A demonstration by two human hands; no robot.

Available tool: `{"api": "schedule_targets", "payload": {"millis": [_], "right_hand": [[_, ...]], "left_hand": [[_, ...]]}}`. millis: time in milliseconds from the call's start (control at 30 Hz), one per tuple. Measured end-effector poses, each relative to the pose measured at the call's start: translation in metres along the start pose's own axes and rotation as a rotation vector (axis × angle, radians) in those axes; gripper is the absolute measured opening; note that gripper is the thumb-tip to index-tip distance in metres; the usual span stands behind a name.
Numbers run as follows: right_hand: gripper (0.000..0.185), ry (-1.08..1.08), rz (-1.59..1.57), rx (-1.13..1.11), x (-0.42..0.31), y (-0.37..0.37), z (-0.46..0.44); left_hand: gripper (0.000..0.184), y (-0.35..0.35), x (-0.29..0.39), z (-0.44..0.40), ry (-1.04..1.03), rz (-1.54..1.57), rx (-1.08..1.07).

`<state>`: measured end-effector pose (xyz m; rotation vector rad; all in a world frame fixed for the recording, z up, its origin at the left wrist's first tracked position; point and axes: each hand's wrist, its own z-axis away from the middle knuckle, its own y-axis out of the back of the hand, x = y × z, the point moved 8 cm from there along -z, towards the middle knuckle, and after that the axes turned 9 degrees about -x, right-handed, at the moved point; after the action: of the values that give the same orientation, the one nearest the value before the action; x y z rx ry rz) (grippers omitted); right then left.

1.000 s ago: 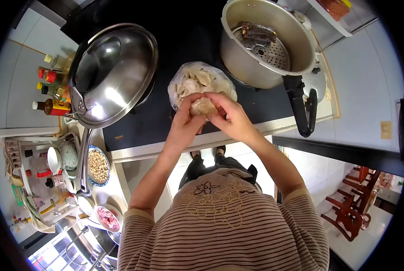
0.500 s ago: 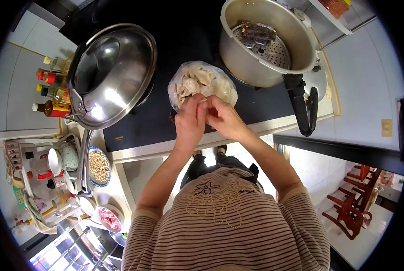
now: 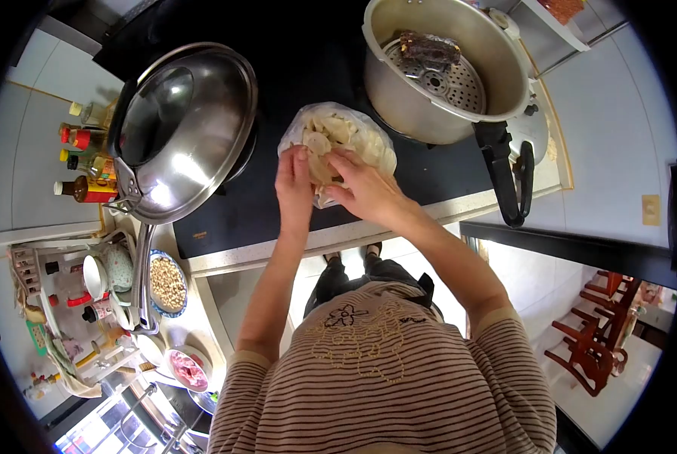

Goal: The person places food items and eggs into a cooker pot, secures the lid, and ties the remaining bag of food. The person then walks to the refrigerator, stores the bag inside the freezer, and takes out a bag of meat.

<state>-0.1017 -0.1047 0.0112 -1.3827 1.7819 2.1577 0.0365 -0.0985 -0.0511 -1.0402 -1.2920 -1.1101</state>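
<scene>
A clear plastic bag (image 3: pixel 382 148) lies on the black cooktop, its mouth facing me, with several pale dumplings (image 3: pixel 337 130) inside. My left hand (image 3: pixel 294 185) is at the bag's left edge, fingers and thumb pressed together on the plastic. Over the right side of the mouth reaches my right hand (image 3: pixel 367 189). Its thumb and fingers are spread apart, touching the bag and the dumplings, and dumplings show in the gap between them.
A lidded wok (image 3: pixel 191 129) stands left on the black cooktop (image 3: pixel 278 76). At right is a large pot (image 3: pixel 421 113) with a steamer plate and a dark wrapped item; its black handle (image 3: pixel 497 174) juts toward me. Bottles (image 3: pixel 88 163) and a bowl of beans (image 3: pixel 166 283) sit left.
My hands, pinched together at the front of the bag before, have parted. The left moved left, the right a little right, and the bag's mouth is wider.
</scene>
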Motion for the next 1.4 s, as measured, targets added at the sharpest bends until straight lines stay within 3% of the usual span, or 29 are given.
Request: {"api": "schedule_targets", "payload": {"millis": [67,167,267,433,500,533,667,800,1000,1100,1167,1233,1267,1367,1400], "right_hand": [[0.04,-0.074,0.152,-0.024,0.003,0.007,0.007],[0.034,-0.181,0.3,0.034,0.028,0.003,0.014],[0.024,-0.224,0.249,0.107,0.04,0.011,0.021],[0.011,-0.239,-0.274,0.454,0.057,0.035,0.05],[0.014,-0.081,-0.293,0.451,0.048,0.03,0.056],[0.016,-0.116,-0.348,0.432,0.053,0.025,0.058],[0.017,-0.154,-0.474,0.432,0.052,0.026,0.071],[0.015,-0.157,-0.481,0.389,0.055,0.029,0.07],[0.017,-0.148,-0.53,0.328,0.061,0.031,0.068],[0.017,-0.087,-0.531,0.427,0.063,0.033,0.068],[0.018,-0.109,-0.612,0.412,0.066,0.037,0.065],[0.018,-0.176,-0.85,0.416,0.081,0.025,0.064],[0.017,-0.248,-1.014,0.348,0.087,0.015,0.063],[0.014,-0.086,-1.403,0.479,0.093,0.017,0.056],[0.013,-0.133,-1.385,0.503,0.094,0.017,0.056]], "left_hand": [[0.024,0.001,-0.004,-0.006,0.184,0.188,-0.043],[0.027,-0.008,-0.01,-0.011,0.251,0.614,-0.142],[0.035,-0.016,-0.009,-0.009,0.285,0.708,-0.249],[0.032,-0.043,0.061,-0.008,0.128,0.65,-0.35],[0.03,-0.055,0.118,-0.01,-0.019,0.603,-0.395],[0.028,-0.067,0.145,-0.015,-0.088,0.59,-0.443],[0.026,-0.123,0.215,-0.045,-0.299,0.18,-0.577],[0.024,-0.206,0.201,-0.105,-0.452,-0.594,-0.803],[0.032,-0.261,0.123,-0.141,-0.182,-1.244,-1.185],[0.033,-0.264,0.114,-0.144,-0.239,-1.433,-1.17],[0.032,-0.259,0.129,-0.132,-0.173,-1.497,-1.097],[0.028,-0.247,0.154,-0.127,-0.31,-1.427,-0.969],[0.026,-0.235,0.175,-0.123,-0.372,-1.199,-0.881],[0.018,-0.161,0.232,-0.073,-0.451,-0.556,-0.597],[0.017,-0.129,0.218,-0.057,-0.333,-0.522,-0.521]]}}
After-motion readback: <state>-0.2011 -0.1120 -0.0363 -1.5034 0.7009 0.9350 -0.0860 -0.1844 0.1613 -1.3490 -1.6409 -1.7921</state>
